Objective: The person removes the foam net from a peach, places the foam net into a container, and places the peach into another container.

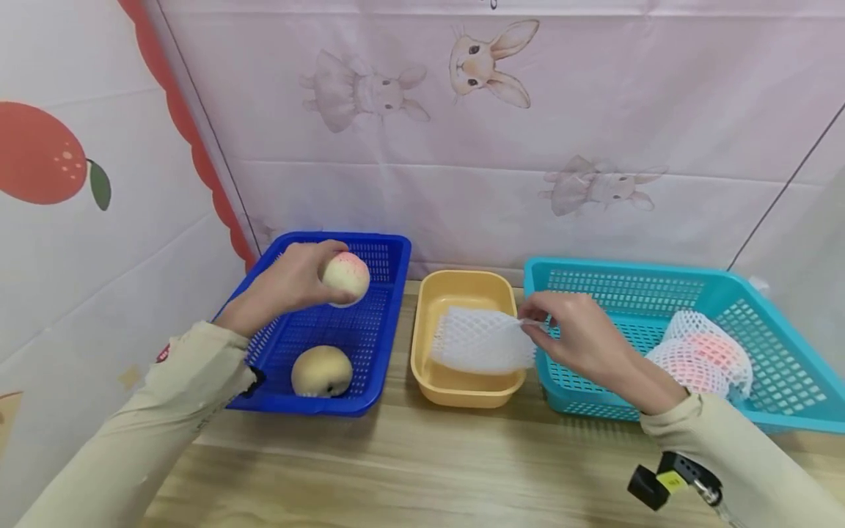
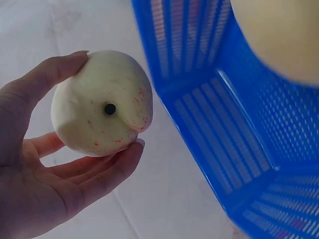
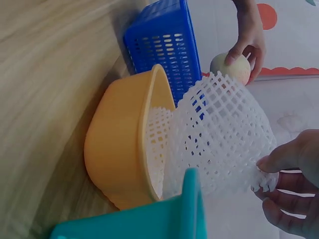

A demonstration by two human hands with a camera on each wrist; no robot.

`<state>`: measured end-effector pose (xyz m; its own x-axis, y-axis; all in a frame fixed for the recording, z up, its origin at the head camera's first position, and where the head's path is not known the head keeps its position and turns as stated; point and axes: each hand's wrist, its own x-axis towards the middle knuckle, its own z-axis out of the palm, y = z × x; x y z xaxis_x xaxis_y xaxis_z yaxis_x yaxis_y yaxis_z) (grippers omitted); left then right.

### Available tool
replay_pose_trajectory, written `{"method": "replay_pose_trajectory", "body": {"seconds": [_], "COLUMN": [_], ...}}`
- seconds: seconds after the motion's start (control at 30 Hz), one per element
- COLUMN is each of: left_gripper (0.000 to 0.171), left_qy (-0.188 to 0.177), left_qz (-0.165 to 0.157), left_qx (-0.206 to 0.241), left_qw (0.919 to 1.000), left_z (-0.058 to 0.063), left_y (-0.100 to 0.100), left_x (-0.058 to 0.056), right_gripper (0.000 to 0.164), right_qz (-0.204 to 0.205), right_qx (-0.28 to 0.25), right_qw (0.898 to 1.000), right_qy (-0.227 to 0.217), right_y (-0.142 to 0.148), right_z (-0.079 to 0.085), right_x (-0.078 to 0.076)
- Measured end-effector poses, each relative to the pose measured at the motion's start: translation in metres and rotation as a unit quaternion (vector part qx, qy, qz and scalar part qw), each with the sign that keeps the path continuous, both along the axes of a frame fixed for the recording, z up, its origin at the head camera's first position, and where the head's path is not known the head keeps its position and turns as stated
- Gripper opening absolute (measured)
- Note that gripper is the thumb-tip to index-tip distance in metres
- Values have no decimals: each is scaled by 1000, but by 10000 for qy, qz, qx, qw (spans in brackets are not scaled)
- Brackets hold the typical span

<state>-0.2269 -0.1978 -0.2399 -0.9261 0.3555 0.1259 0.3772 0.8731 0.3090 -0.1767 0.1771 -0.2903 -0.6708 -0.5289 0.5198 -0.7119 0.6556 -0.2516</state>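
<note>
My left hand [image 1: 300, 276] grips a pale peach [image 1: 346, 279] with a pink-speckled top, held over the blue basket [image 1: 394, 315]. In the left wrist view the peach [image 2: 102, 102] shows a dark round hole, with thumb and fingers around its sides. Between thumb and fingers, my right hand [image 1: 577, 334] pinches one end of a white foam net sleeve [image 1: 485, 339], which stretches over the yellow tub [image 1: 462, 398]. The right wrist view shows the sleeve [image 3: 224, 134] hanging from the fingertips. More netting lies inside the tub there.
A round yellowish fruit [image 1: 321, 371] lies in the blue basket's near part. In the teal basket [image 1: 719, 275] on the right sits netted pink fruit [image 1: 706, 352], partly behind my right forearm. All three containers stand on a wooden table [image 1: 422, 462] against a printed cloth backdrop [image 1: 422, 198].
</note>
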Motion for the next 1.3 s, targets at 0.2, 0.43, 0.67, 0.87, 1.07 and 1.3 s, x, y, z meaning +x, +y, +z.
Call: {"method": "replay_pose_trajectory", "body": {"seconds": [0.2, 0.43, 0.67, 0.87, 1.07, 1.3], "left_gripper": [71, 73, 69, 67, 66, 64], "left_qy": [-278, -711, -1112, -1518, -1926, -1976], "left_qz": [-7, -55, 18, 99, 172, 268], "left_qx": [-58, -322, -888, -1354, -1477, -1323], "left_qw": [9996, 9969, 9898, 9790, 9699, 9709], "left_z": [-8, -26, -33, -36, -40, -55], "left_y": [-3, 5, 9, 7, 4, 5], "left_x": [-12, -20, -29, -35, -37, -43], "right_gripper": [14, 10, 8, 9, 13, 17], "right_qz": [-188, -484, -678, -553, -594, -626], "right_qx": [153, 52, 107, 496, 859, 1728], "right_qw": [9991, 9983, 9956, 9950, 9917, 9737], "right_qy": [-335, -334, -641, -664, -749, -1346], "right_y": [-6, -9, -19, -35, -45, -40], "right_z": [4, -3, -9, -13, -21, -27], "right_x": [-21, -48, -64, -72, -74, -71]}}
